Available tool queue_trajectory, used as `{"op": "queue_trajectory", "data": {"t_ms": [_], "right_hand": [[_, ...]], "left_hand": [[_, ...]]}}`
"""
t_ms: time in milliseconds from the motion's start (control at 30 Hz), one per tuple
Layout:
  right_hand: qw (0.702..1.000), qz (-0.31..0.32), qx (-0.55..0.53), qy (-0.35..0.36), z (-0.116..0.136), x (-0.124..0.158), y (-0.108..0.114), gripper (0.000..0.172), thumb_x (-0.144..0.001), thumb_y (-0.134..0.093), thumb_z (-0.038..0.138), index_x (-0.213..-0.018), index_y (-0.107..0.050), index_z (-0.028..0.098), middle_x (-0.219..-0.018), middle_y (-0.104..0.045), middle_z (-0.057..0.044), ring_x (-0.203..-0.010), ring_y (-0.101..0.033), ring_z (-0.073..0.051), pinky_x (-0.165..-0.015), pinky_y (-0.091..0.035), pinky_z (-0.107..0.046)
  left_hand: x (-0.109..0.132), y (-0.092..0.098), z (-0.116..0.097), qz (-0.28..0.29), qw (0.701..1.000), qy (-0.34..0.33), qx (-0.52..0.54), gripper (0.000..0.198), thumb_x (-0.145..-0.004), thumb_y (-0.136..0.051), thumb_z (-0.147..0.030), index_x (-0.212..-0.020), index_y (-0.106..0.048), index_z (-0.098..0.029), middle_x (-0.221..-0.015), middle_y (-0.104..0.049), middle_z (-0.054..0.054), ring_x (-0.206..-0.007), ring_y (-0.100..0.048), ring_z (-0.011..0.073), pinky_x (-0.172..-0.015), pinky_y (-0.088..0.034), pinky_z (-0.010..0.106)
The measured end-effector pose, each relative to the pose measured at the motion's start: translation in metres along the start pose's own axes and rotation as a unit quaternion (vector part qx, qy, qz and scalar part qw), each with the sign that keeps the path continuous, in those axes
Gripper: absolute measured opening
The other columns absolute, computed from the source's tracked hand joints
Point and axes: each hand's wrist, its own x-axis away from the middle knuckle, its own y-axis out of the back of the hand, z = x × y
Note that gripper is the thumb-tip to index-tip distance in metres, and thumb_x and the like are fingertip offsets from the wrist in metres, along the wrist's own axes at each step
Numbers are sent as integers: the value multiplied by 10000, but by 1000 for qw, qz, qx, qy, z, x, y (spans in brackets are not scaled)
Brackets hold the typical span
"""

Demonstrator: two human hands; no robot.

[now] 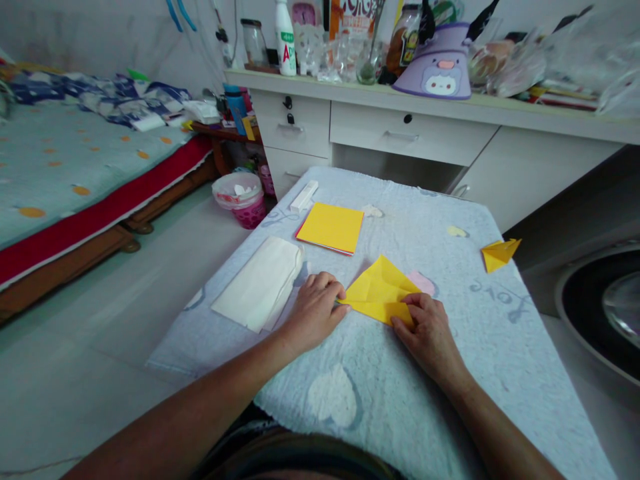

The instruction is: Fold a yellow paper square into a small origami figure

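A folded yellow paper [377, 288] lies on the table covered with a light blue towel [440, 373]. My left hand [316, 311] presses its fingertips on the paper's left corner, fingers curled together. My right hand [426, 328] pinches the paper's lower right edge between thumb and fingers. A stack of square papers with a yellow top sheet [332, 227] sits just beyond the folded piece. A finished small yellow folded shape [499, 254] rests near the table's right edge.
A white folded plastic bag [261, 281] lies left of my hands, a white stick-like box [304, 196] at the far left corner. Beyond stand a cluttered white desk [400, 127], a pink bin [240, 198], and a bed [75, 173] at left. A round dark appliance [600, 307] sits at right.
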Motion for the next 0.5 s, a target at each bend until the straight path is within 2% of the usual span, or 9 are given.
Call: {"op": "queue_trajectory", "data": {"t_ms": [67,133,167,233,300,400,500], "right_hand": [[1000,1,6,0,0,0,0,135,-798,-631,274,-796,-705,161,-1024,-622,-125,-956,-535,-281,-859,-451,-441],[1000,2,10,-1,1,-1,0,142,-797,-633,271,-810,-712,153,-1024,-624,-130,-954,-537,-283,-855,-451,-442],[1000,2,10,-1,2,-1,0,144,-797,-634,270,-811,-714,152,-1023,-625,-131,-955,-539,-284,-853,-451,-441],[1000,0,8,-1,3,-1,0,139,-797,-634,271,-807,-713,156,-1019,-628,-128,-959,-543,-282,-854,-450,-436],[1000,-3,4,-5,3,-1,0,123,-789,-640,264,-802,-710,163,-1010,-630,-122,-956,-546,-278,-856,-449,-433],[1000,-5,-5,-9,4,-1,0,111,-782,-649,256,-811,-704,164,-1010,-629,-121,-952,-545,-275,-862,-448,-431],[1000,0,-13,-18,2,-1,2,132,-779,-665,270,-846,-697,160,-1019,-621,-123,-957,-538,-279,-870,-444,-439]], "left_hand": [[2,0,-7,-20,999,-3,-36,161,-835,-653,-224,-978,-587,-188,-1062,-561,62,-1062,-503,254,-937,-429,438],[6,0,-17,-30,996,-40,-73,208,-852,-637,-208,-1049,-571,-192,-1168,-563,72,-1125,-485,270,-961,-417,458],[9,-1,-22,-20,993,-77,-85,215,-868,-619,-200,-1076,-564,-197,-1209,-564,71,-1157,-481,271,-974,-412,456],[15,-5,-31,41,980,-171,-88,178,-893,-601,-215,-1066,-565,-200,-1209,-590,59,-1159,-509,243,-979,-428,410],[21,-11,-36,76,969,-222,-83,284,-890,-625,-276,-1146,-545,-182,-1253,-588,67,-1207,-503,233,-1033,-410,380],[26,-20,-38,75,968,-226,-84,487,-876,-649,-358,-1283,-478,-151,-1351,-548,91,-1277,-465,238,-1097,-365,367],[27,-23,-36,79,969,-216,-89,537,-873,-648,-391,-1319,-458,-158,-1361,-548,90,-1268,-475,244,-1123,-332,388]]}}
